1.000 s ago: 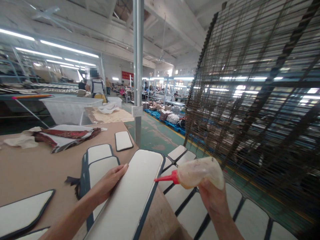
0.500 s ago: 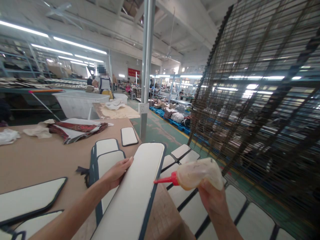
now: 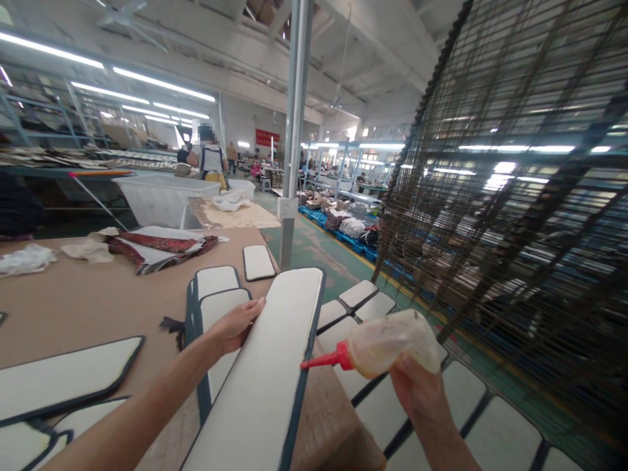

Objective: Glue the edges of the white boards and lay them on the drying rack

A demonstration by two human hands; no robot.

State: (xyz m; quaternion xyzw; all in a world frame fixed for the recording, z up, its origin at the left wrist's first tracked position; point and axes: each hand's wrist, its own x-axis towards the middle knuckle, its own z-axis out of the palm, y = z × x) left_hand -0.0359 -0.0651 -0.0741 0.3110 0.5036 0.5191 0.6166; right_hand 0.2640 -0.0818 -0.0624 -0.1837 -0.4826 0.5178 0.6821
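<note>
My left hand (image 3: pixel 241 325) grips the left edge of a long white panel (image 3: pixel 267 366) with rounded corners and a dark blue border, held tilted over the table corner. In my right hand (image 3: pixel 419 386) is a translucent squeeze bottle (image 3: pixel 395 345) with a red nozzle, lying sideways and holding some yellowish liquid. The nozzle tip (image 3: pixel 305 365) is at the panel's right edge, by the dark border; whether it touches, I cannot tell. Behind my left hand, similar white panels (image 3: pixel 220 304) with dark borders lie stacked.
More bordered panels lie on the brown table (image 3: pixel 147 307) at left, with patterned fabric (image 3: pixel 161 245) and white cloth (image 3: pixel 27 260) behind. Rows of panels (image 3: pixel 466 399) spread at lower right. A metal pole (image 3: pixel 293 144) stands ahead, a wire rack (image 3: pixel 515 163) leans at right, and a person (image 3: pixel 212 160) stands farther back.
The nozzle tip has moved slightly down along the panel's right edge. My left hand keeps its hold, and the camera view has shifted a little.
</note>
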